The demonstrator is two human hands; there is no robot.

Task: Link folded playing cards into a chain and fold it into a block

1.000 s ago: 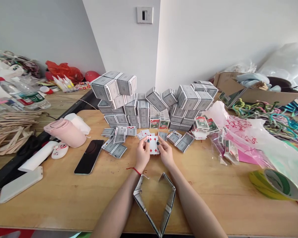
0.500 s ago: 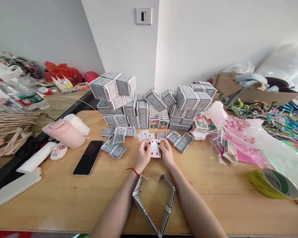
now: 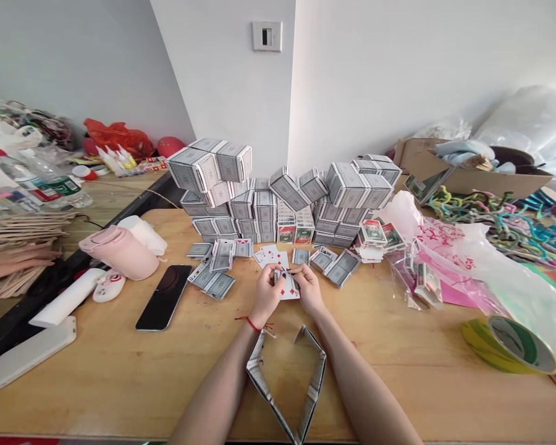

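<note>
Left hand point(image 3: 269, 289) and right hand point(image 3: 309, 289) both in pinching grip, thumbs and fingers closed on diamond card point(image 3: 288, 292). Card face up, above surface point(image 3: 167, 371), just nearer than loose face-up cards point(image 3: 265, 254). Versus half second ago: thumbs closer together, more of card's upper part covered (whether bent there, cannot tell). Diamond-shaped card frame point(image 3: 315, 378) unmoved between forearms. New at far left: another person's hand point(image 3: 21, 256) on wooden sticks point(image 3: 28, 225).

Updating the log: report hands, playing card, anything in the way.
Left hand, right hand: both pinching rectangular white paper playing card, red diamonds. Possible obstacle: angular grey-patterned card frame between forearms.
</note>
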